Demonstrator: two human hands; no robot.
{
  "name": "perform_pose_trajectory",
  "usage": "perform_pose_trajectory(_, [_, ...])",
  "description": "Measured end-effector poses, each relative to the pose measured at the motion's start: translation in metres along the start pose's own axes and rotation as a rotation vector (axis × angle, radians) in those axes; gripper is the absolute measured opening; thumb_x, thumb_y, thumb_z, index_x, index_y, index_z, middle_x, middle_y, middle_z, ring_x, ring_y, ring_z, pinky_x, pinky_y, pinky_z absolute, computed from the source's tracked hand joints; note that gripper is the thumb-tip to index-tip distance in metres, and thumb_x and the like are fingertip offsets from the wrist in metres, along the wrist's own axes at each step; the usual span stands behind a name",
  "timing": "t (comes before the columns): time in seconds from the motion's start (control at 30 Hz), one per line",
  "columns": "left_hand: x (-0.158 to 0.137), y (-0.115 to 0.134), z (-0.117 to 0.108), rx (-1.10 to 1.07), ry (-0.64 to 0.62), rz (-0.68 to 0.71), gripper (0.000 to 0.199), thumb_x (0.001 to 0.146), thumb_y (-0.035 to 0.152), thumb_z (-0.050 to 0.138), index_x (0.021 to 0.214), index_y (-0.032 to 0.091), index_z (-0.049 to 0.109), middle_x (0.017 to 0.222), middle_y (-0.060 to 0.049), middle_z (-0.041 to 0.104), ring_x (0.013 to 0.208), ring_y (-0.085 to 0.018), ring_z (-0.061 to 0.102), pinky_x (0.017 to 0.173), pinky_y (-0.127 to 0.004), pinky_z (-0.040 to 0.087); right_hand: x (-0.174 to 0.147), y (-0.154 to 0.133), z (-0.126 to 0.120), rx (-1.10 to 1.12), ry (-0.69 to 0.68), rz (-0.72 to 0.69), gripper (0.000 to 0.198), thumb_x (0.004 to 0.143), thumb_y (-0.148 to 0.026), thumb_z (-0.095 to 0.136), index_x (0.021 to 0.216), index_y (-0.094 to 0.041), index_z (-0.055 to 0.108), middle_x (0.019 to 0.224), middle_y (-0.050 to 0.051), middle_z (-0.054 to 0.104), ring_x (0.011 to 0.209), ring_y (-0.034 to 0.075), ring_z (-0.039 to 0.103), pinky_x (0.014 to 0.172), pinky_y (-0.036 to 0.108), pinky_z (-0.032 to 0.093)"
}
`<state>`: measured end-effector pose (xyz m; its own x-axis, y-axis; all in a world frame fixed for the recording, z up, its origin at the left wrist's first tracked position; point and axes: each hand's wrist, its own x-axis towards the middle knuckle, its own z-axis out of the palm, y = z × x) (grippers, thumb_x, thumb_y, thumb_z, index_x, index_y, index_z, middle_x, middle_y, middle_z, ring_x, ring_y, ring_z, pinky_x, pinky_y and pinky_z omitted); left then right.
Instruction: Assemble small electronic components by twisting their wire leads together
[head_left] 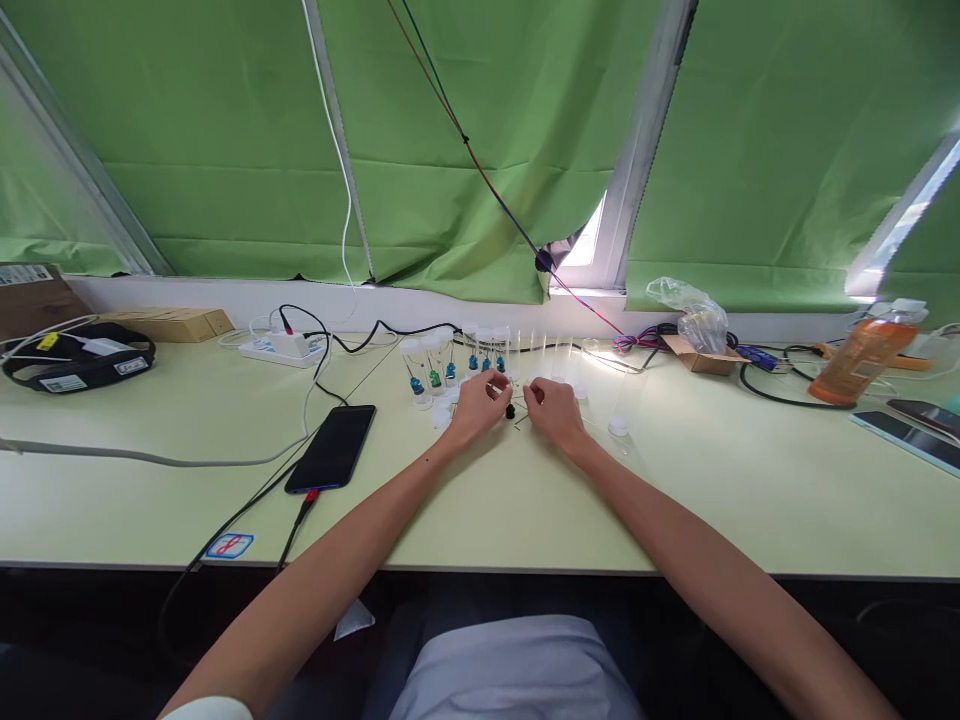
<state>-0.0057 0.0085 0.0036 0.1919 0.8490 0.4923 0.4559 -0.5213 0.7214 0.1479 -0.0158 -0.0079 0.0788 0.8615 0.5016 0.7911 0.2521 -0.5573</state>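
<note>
So the small black knob-like piece [510, 411] is sitting on the pale yellow-green tabletop [480, 520] right between the person's hands, with some thin dark sticks [517, 425] just beside it. Behind the left hand [480, 405] there's a cluster of small clear tubes with white caps at the bottom, with bright blue pieces [417, 385] and a green piece [435, 379] in them, thin dark pins poking up. Some of that is blocked by the fingers, and the clear plastic is tough to make out from where I'm standing. Left forearm's cut off at the bottom, right one too. Both the left hand and the right hand [553, 408] are curled, thumb and forefinger drawn close, tips near each other. Honestly can't tell if either is pinching anything; it's too tiny.
</note>
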Motion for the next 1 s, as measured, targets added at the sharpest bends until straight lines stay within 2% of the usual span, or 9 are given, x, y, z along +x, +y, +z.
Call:
perform_pose_trajectory(0.17, [0.006,-0.001,-0.007,0.079,0.123,0.023,0.012,0.078,0.024,0.055,0.086,0.019,0.063,0.087,-0.005,0.069,0.064,-0.015,0.058,0.064,-0.029,0.047,0.001,0.001,0.0,-0.022,0.021,-0.009,0.027,0.091,-0.03,0.045,0.068,-0.02,0.056,0.066,0.002,0.062,0.06,0.014,0.048,0.058,0.026,0.029])
perform_pose_trajectory(0.27, [0.009,-0.007,-0.01,0.179,0.131,0.04,0.012,0.079,0.02,0.053,0.084,0.019,0.064,0.082,-0.006,0.069,0.067,-0.017,0.058,0.069,-0.032,0.047,0.001,0.001,-0.001,-0.036,0.03,-0.013,0.025,0.091,-0.029,0.046,0.071,-0.02,0.057,0.069,0.002,0.064,0.062,0.014,0.05,0.058,0.026,0.029])
perform_pose_trajectory(0.5, [0.011,-0.017,-0.011,0.394,-0.02,0.096,0.02,0.079,0.015,0.05,0.081,0.018,0.07,0.085,-0.009,0.071,0.083,-0.024,0.063,0.081,-0.036,0.046,0.001,0.004,0.001,-0.021,0.034,-0.057,0.015,0.089,-0.024,0.048,0.082,-0.02,0.06,0.072,0.002,0.064,0.065,0.015,0.053,0.059,0.026,0.032])
perform_pose_trajectory(0.77, [0.009,-0.018,-0.01,0.489,-0.183,0.039,0.021,0.08,0.014,0.052,0.071,0.019,0.071,0.078,-0.008,0.072,0.08,-0.023,0.063,0.08,-0.035,0.046,0.002,0.007,0.004,-0.008,0.025,-0.083,0.015,0.088,-0.022,0.048,0.08,-0.019,0.06,0.072,0.002,0.064,0.067,0.016,0.054,0.06,0.026,0.034])
perform_pose_trajectory(1.0, [0.009,-0.027,-0.007,0.494,-0.216,0.029,0.021,0.078,0.011,0.052,0.069,0.019,0.069,0.077,-0.008,0.071,0.077,-0.023,0.061,0.078,-0.036,0.045,0.002,0.008,0.006,0.008,0.029,-0.09,0.016,0.087,-0.022,0.048,0.077,-0.02,0.06,0.071,0.002,0.063,0.065,0.016,0.053,0.06,0.027,0.034])
